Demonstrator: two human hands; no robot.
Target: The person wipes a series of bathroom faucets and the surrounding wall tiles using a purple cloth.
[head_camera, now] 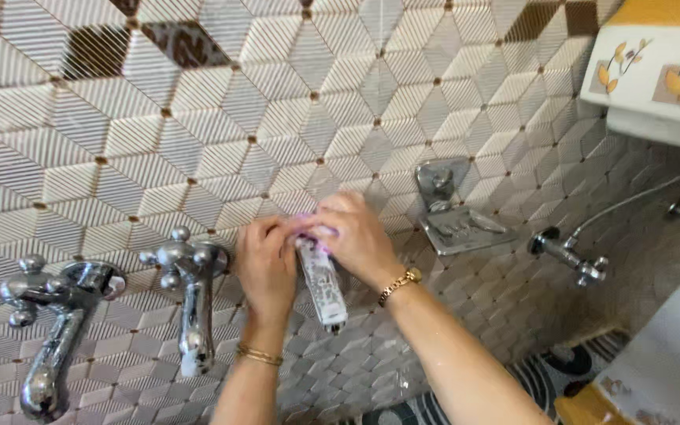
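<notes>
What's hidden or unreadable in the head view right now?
- Tube: its top end is covered by the right hand and left hand.
- Purple thing at the fingertips: mostly hidden, kind unclear.
- Far-left tap: spout tip cut by the bottom edge.
- Hose: far end leaves at the right edge.

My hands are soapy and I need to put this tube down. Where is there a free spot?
The metal soap dish on the wall, right of the right hand, looks empty. Left of the left hand, the two taps crowd the wall.
</notes>
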